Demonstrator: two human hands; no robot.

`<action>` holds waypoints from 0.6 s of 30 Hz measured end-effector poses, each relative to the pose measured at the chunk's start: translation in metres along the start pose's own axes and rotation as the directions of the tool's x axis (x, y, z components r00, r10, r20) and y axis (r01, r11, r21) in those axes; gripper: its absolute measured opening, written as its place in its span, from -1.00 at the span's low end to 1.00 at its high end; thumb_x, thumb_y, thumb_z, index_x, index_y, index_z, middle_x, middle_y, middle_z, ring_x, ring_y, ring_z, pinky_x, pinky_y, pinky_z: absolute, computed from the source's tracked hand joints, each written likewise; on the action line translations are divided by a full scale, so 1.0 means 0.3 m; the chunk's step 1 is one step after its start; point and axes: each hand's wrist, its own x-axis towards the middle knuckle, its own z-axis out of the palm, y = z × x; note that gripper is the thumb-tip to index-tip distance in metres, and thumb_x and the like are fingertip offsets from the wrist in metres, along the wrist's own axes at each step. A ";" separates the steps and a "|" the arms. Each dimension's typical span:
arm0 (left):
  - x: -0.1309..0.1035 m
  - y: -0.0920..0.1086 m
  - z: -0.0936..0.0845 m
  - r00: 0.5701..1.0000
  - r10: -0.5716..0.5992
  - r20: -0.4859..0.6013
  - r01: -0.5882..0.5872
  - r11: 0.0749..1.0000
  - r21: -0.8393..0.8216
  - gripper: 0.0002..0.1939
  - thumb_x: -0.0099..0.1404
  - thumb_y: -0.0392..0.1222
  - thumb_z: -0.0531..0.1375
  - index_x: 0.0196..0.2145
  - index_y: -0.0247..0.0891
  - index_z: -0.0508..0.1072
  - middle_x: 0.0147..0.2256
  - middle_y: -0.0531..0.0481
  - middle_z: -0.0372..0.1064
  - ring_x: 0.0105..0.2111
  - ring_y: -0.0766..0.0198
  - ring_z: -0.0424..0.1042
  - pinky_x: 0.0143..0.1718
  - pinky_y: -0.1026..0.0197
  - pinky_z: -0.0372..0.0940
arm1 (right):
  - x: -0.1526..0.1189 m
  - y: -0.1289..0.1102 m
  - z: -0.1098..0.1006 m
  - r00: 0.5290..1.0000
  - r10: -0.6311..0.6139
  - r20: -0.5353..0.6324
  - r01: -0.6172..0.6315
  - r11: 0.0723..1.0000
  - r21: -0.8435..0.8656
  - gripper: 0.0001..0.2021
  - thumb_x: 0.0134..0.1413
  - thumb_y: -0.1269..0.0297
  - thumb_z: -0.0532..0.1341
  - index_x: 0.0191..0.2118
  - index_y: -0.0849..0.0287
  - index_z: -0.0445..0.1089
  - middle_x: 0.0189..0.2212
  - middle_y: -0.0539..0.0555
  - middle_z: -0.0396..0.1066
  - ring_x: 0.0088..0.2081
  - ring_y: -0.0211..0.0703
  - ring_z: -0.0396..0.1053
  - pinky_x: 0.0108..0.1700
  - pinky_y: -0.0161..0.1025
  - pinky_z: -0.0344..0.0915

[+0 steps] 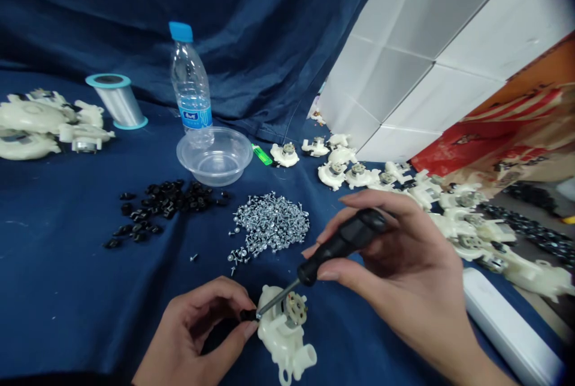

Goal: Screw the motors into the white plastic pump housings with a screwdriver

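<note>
Left hand (197,329) lowest in view, fingers curled, thumb and forefinger pinched on a small black part (248,315) at the edge of a white pump housing (283,338). Housing lies on the bench just right of that hand, small motor (295,308) seated in its top, outlet stub pointing down-right.

Right hand (404,272) above and right of the housing, closed round the black handle of a screwdriver (332,248). Shaft slants down-left; tip meets the black part right at the left fingertips. Looks like a screw-driving step: black part being fastened to the housing. Whether a screw sits under the tip, cannot tell. Next move, by my reading, calls for the tip kept square in the head, the left hand steadying housing and part while the right turns.

Beyond the hands: heap of bright screws (269,227), just above the housing. Left of that, scatter of black parts (162,203). Further off, clear plastic bowl (214,155), water bottle (191,84) with blue cap behind it, spool (117,100) to its left, small green lighter (261,154) right of the bowl. Far left, cluster of white housings (45,122). Right of the right hand, a long run of more motor-fitted housings (449,206).

Bench draped in dark blue cloth (67,266), which also rises as a backdrop. White tiled wall (426,45) at right, red-and-tan carton (507,128) below it. White bar-shaped item (507,326) at the lower right edge.
</note>
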 end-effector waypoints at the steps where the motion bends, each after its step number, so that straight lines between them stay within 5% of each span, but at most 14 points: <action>1: -0.003 0.005 0.005 1.000 -0.006 0.002 0.006 1.000 -0.005 -0.95 0.18 -0.17 0.36 -0.38 -0.08 0.55 -0.34 0.11 0.48 -0.31 0.33 0.52 -0.22 0.46 0.42 | -0.003 0.001 -0.001 0.999 -0.011 -0.030 0.010 0.999 -0.033 -0.46 -0.03 0.45 0.51 0.03 -0.14 0.41 -0.32 -0.08 0.47 -0.33 -0.18 0.57 -0.26 -0.30 0.60; 6: -0.010 0.017 0.023 0.994 -0.075 -0.084 0.074 0.997 -0.019 -0.90 0.14 -0.11 0.37 -0.42 -0.11 0.54 -0.36 0.10 0.46 -0.31 0.31 0.49 -0.23 0.44 0.40 | -0.011 -0.010 -0.012 0.974 0.033 0.224 -0.052 0.995 0.081 -0.45 0.28 0.50 0.26 0.27 -0.17 0.24 0.03 0.05 0.44 -0.06 -0.09 0.57 -0.04 -0.20 0.59; 11: 0.000 -0.006 -0.002 0.999 -0.043 0.014 0.042 0.998 0.044 -0.91 0.18 -0.12 0.36 -0.38 -0.12 0.53 -0.34 0.08 0.48 -0.30 0.29 0.51 -0.22 0.42 0.43 | -0.008 -0.004 -0.002 0.999 -0.020 0.050 0.018 0.999 0.046 -0.40 0.08 0.55 0.43 0.14 -0.16 0.32 -0.31 -0.08 0.49 -0.31 -0.20 0.58 -0.24 -0.32 0.59; 16: 0.000 -0.001 0.002 0.997 -0.070 -0.024 0.071 0.996 0.045 -0.88 0.18 -0.09 0.35 -0.38 -0.13 0.52 -0.33 0.06 0.47 -0.27 0.27 0.50 -0.22 0.39 0.43 | -0.006 -0.007 -0.009 0.973 0.026 0.228 -0.050 0.993 0.103 -0.50 0.30 0.54 0.22 0.23 -0.13 0.27 -0.01 0.04 0.47 -0.04 -0.13 0.56 -0.03 -0.26 0.58; 18: -0.003 0.011 0.014 0.995 -0.077 -0.059 0.078 0.997 0.025 -0.88 0.15 -0.09 0.35 -0.40 -0.14 0.51 -0.35 0.07 0.46 -0.29 0.27 0.49 -0.23 0.39 0.42 | -0.006 -0.009 -0.007 0.982 0.024 0.190 -0.045 0.993 0.108 -0.54 0.27 0.54 0.26 0.16 -0.09 0.32 -0.11 0.01 0.53 -0.13 -0.17 0.60 -0.10 -0.33 0.59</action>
